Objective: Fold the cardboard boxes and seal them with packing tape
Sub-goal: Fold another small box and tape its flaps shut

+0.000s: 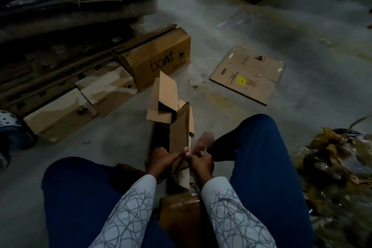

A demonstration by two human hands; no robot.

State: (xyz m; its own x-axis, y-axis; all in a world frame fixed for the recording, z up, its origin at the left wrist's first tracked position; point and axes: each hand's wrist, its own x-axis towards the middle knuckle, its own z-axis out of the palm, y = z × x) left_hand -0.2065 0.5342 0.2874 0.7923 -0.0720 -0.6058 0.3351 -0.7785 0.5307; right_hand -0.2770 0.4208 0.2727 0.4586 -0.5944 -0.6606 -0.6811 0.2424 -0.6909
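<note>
Hands side by side, lower centre of frame: left hand (161,159) and right hand (202,162), fingers curled, gripped near flap of cardboard box (178,130).

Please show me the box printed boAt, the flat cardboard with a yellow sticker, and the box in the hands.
boAt box (161,62): head view, on its printed side face.
flat cardboard (251,70): head view, on its bare middle panel.
held box (179,133): head view, on its raised long flap.

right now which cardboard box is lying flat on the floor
The flattened box with the yellow sticker, alone on the right; the boAt box on the left is folded up.
</note>
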